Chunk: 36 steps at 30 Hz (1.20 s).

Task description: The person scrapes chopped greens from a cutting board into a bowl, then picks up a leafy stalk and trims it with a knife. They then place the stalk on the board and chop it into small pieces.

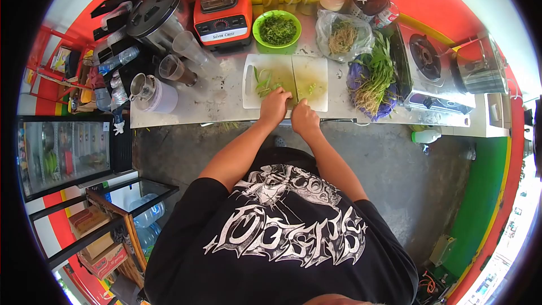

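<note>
A white cutting board (253, 99) with green stains lies at the counter's front edge. My right hand (305, 118) is closed around the handle end of a knife (294, 78), whose blade shows as a thin dark line pointing away from me across the board. Just left of the blade, my left hand (274, 107) is closed, fingers curled, on green stems (264, 82) that lie on the board. Small cut green pieces (311, 88) are scattered right of the blade. Behind the board, a lime-green bowl (257, 35) holds chopped greens (278, 29).
Right of the board lie a bunch of leafy greens with roots (375, 76) and a clear plastic bag (324, 28). A gas stove (432, 70) stands farther right. An orange blender (223, 24), plastic cups (178, 70) and a white container (164, 97) stand left.
</note>
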Tool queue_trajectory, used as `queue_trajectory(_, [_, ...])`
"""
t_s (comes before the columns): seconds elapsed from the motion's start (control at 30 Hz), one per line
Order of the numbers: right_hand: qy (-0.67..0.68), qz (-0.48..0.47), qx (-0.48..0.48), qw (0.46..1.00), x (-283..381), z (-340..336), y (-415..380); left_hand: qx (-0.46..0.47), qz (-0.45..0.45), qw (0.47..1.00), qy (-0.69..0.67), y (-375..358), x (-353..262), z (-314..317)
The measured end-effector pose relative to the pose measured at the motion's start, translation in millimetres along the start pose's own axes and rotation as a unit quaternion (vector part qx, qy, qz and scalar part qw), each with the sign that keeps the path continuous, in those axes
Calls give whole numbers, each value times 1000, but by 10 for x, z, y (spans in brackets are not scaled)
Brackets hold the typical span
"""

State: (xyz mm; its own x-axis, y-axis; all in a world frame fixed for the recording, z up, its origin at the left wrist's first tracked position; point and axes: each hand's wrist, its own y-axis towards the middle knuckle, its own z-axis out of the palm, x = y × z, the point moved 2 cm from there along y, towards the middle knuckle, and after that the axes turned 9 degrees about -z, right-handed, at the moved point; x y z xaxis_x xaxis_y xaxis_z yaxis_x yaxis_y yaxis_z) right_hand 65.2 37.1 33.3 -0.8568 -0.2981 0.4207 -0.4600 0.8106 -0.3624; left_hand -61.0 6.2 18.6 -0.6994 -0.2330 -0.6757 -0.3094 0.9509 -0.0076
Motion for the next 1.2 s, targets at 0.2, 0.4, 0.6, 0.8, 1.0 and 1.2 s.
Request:
queue_trajectory(0.2, [4, -12, -1, 1000, -6, -66, 44, 0, 33, 999, -7, 23, 32, -16])
queue_trajectory(0.4, [34, 12, -7, 999, 4, 62, -42, -2, 27, 1000, -14, 21, 16, -13])
queue_trajectory(0.6, [28, -14, -19, 999, 16, 15, -14, 8, 39, 999, -24, 42, 53, -37])
queue_trajectory(0.8, [19, 8, -14, 1000, 33, 103, -94, -9, 14, 1000, -22, 12, 67, -4])
queue_trajectory(1.0, [14, 0, -24, 1000, 86, 109, -118, -22, 56, 998, -27, -69, 90, -22])
queue_trajectory(1.2, [28, 16, -9, 999, 105, 64, -59, -57, 81, 994, 41, -245, 54, -71])
